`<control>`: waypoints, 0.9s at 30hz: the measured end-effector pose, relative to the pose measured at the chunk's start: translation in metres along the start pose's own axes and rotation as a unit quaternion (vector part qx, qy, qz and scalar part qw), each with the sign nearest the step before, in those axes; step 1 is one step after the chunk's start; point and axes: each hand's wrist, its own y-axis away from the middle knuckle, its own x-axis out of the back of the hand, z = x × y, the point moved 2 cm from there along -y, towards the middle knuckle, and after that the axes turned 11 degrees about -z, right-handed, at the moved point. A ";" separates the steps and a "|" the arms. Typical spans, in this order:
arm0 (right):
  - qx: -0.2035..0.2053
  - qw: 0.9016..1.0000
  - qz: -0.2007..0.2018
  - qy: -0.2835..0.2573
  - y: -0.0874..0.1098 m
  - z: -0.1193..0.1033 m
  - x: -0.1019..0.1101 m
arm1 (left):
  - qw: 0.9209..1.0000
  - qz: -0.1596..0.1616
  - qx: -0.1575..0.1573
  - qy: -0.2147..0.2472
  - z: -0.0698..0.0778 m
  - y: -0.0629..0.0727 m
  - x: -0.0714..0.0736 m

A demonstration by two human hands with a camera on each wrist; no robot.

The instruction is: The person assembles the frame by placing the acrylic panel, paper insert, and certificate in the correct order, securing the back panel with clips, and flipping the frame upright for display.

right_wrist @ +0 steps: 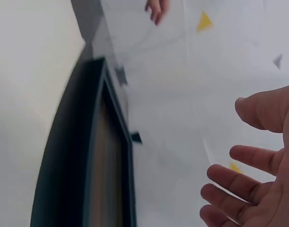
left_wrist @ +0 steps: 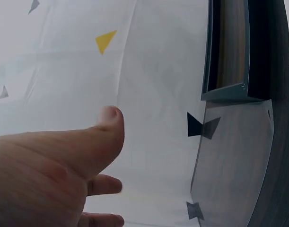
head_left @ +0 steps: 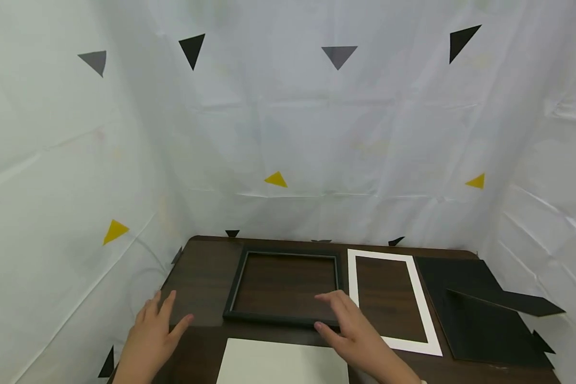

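Observation:
A black picture frame lies flat on the dark wooden table, with wood grain showing through its opening. Above its near right corner hovers my right hand, fingers spread and nothing in them. My left hand is in the air by the table's left edge, its fingers apart and holding nothing. Nearest to it is a clear sheet, lying left of the frame. In the right wrist view the thumb and fingers of the right hand are well apart, with the frame off to the side.
Right of the frame lies a white mat with a rectangular window. Beyond it rests a black backing board with a raised stand flap. A plain white sheet lies at the near edge. White curtains surround the table.

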 end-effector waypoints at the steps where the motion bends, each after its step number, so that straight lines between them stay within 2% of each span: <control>1: 0.010 1.000 -0.022 -0.011 -0.008 -0.002 -0.003 | 1.000 0.002 0.004 0.001 0.000 -0.001 0.000; 5: 0.045 0.989 -0.096 -0.103 -0.042 -0.014 -0.030 | 1.000 0.004 0.024 0.004 -0.007 -0.008 -0.001; 9: 0.072 0.964 -0.153 -0.207 -0.075 -0.033 -0.069 | 0.999 -0.009 0.046 0.011 -0.019 -0.019 -0.001; 13: 0.083 0.939 -0.188 -0.274 -0.105 -0.046 -0.104 | 0.997 -0.039 0.068 0.024 -0.027 -0.030 -0.002; 15: 0.078 0.933 -0.200 -0.289 -0.117 -0.050 -0.121 | 0.995 -0.053 0.082 0.030 -0.029 -0.032 -0.002; 17: 0.068 0.930 -0.209 -0.295 -0.127 -0.052 -0.137 | 0.993 -0.060 0.092 0.033 -0.031 -0.034 -0.002; 21: 0.066 0.932 -0.232 -0.270 -0.143 -0.049 -0.166 | 0.992 -0.066 0.105 0.029 -0.035 -0.039 -0.004; 27: 0.062 0.932 -0.266 -0.238 -0.151 -0.035 -0.188 | 0.992 -0.073 0.105 0.022 -0.044 -0.051 -0.010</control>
